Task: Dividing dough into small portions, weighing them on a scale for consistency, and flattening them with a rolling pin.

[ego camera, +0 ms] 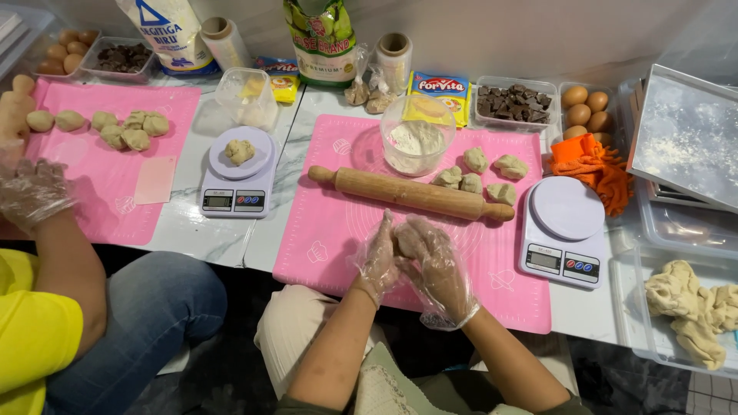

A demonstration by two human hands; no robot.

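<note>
Two pink mats point(330, 223) lie on the table, each with one white scale point(563, 229) beside it. One rolling pin point(411, 193) rests on the nearer mat with five dough lumps point(475, 160) behind it. Two trays of chocolate chunks point(513, 104) and two egg trays point(586, 114) stand at the back.

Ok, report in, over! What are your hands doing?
Left hand and right hand, gloved, cupped around a dough lump. Over the pink mat. Rolling pin just beyond, not touching.

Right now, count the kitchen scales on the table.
2. One scale sits between the pink mats with a dough lump on it; the other scale sits bare, right of the rolling pin.
</note>
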